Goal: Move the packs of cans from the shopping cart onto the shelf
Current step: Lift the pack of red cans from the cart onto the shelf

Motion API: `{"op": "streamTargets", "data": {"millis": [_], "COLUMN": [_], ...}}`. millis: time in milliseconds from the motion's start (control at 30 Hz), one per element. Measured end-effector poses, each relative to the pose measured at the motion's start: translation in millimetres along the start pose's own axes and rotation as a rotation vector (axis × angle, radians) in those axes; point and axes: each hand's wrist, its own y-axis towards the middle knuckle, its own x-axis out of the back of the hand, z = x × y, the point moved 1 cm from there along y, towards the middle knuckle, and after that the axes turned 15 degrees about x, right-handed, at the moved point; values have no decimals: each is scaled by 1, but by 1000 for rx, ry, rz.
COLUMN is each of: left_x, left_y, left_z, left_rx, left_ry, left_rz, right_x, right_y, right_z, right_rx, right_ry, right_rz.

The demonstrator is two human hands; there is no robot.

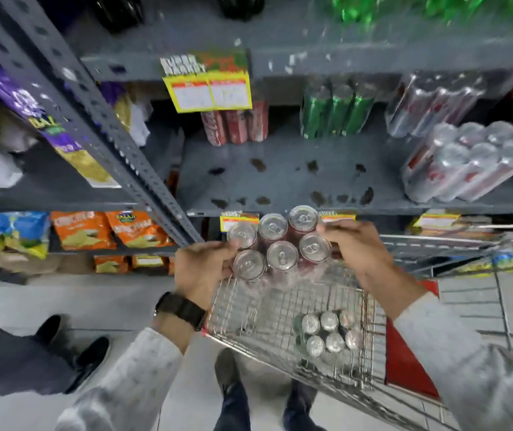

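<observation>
Sleeves: light grey long sleeves with a faint speckled pattern (pixel 143 377) covered both forearms, entering from the lower left and lower right of the frame.
Left hand (pixel 200 269): bare, with a wide black strap watch (pixel 180 309) worn at the wrist.
Right hand (pixel 357 253): bare, no jewellery visible.
Trousers: dark blue trouser legs (pixel 236 405) showed at the bottom centre.
Shoes: dark, blurred, details unclear.

The six-pack (pixel 280 242) I hold has silver tops and red sides; the pack (pixel 329 332) in the silver wire cart (pixel 249 309) shows silver tops. On the grey shelf (pixel 295 178), red cans (pixel 236 126) stand at the back left, green cans (pixel 336 110) mid-back, silver-and-red packs (pixel 466 163) at the right edge. My sleeves (pixel 466 353) are light grey with a fine dot pattern, my watch strap (pixel 183 309) black.
</observation>
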Motion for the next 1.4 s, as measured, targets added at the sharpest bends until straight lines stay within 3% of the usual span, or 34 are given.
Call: {"op": "streamTargets", "data": {"millis": [133, 267, 367, 600, 800, 933, 1067, 1267, 1400], "left_x": [7, 9, 8, 5, -3, -5, -9, -21, -55], "left_y": [29, 64, 85, 115, 118, 113, 94, 41, 65], "left_z": [-66, -113, -135, -146, -144, -144, -129, -31, 51], "left_rx": [-43, -141, -123, -107, -108, -71, -125, -419, -307], "left_ry": [-8, -17, -30, -70, -86, -18, -70, -47, 127], "left_rz": [31, -35, -60, -177, -362, -387, -334, -280, -150], "right_x": [-23, -59, -85, -122, -131, -126, -108, -39, 8], "right_y": [50, 114, 159, 217, 225, 223, 191, 98, 56], "right_z": [51, 67, 71, 73, 62, 59, 59, -9, -103], "right_rx": [54, 73, 63, 85, 63, 97, 236, 359, 238], "right_ry": [-16, -84, -194, -365, -309, -308, -328, -201, -267], "right_rz": [-20, -22, 9, 37, 13, 38, 27, -101, -81]}}
